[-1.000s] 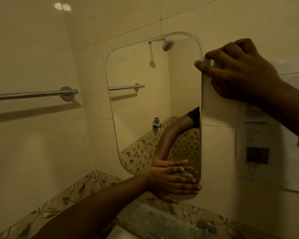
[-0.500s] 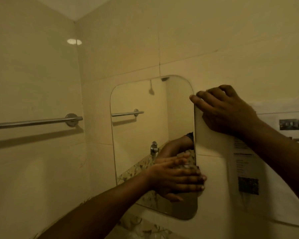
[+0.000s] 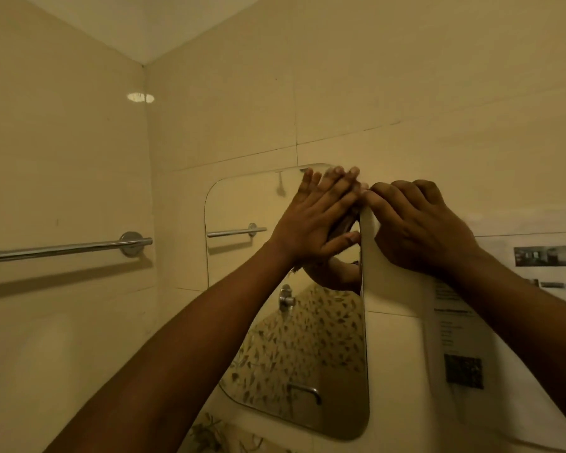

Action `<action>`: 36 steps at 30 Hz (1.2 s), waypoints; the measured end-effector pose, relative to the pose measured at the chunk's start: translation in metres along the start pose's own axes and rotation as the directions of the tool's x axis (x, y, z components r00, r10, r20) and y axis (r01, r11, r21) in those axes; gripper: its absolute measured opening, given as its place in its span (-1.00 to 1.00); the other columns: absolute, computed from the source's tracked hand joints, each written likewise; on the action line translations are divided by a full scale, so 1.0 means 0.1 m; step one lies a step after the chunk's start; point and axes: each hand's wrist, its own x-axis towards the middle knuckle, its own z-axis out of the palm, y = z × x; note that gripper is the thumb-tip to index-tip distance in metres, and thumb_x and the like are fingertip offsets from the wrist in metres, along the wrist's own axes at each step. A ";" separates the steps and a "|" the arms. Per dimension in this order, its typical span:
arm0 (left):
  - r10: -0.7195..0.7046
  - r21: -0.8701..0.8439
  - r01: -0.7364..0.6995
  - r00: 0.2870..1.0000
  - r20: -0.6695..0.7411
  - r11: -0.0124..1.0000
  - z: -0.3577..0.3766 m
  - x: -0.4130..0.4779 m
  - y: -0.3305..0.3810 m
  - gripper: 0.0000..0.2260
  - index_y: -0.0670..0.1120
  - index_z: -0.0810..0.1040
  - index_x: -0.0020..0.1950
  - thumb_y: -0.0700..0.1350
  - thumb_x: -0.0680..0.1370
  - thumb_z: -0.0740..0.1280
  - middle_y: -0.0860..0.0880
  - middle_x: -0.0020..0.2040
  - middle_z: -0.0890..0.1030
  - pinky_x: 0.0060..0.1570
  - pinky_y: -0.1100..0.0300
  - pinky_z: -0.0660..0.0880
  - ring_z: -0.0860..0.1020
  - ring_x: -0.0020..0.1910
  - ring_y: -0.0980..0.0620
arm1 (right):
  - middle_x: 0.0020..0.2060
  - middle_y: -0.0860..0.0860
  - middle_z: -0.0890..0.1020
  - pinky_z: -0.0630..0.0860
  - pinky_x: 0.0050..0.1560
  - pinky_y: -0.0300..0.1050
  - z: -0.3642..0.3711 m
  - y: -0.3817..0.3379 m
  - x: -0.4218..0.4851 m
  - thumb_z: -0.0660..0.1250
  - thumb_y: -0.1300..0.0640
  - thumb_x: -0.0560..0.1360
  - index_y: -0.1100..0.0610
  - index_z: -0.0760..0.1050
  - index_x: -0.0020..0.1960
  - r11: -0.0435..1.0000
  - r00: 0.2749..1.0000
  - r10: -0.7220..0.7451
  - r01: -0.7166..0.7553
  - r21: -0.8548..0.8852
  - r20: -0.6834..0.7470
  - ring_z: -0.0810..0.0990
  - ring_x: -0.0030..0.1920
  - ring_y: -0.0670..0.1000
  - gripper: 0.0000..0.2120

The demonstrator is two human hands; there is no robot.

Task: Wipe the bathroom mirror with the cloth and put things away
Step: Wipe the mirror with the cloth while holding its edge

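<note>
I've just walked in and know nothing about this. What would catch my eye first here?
Two bare hands meet at the top right corner of a rounded frameless wall mirror: the left hand lies flat on the glass, the right hand rests on the cream tiled wall beside the mirror's edge. A chrome towel bar crosses the left wall, and a printed paper notice hangs to the mirror's right.

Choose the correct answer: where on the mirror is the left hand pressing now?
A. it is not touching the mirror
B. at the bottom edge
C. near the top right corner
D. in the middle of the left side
C: the left hand lies flat on the mirror by its top right corner, fingers reaching the upper rim, next to the right hand on the right edge.
</note>
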 end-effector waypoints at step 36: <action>-0.991 -0.439 0.894 0.125 0.048 0.091 0.25 -0.87 -0.84 -0.36 0.07 0.07 0.74 0.32 0.71 -0.10 0.00 0.75 0.07 0.61 -0.31 -0.32 -0.04 0.75 -0.02 | 0.30 0.31 0.58 0.37 0.20 0.20 0.00 0.01 0.01 0.15 0.03 0.56 0.32 0.46 0.44 0.989 0.989 -0.124 0.130 -0.068 0.087 0.57 0.18 0.34 -0.45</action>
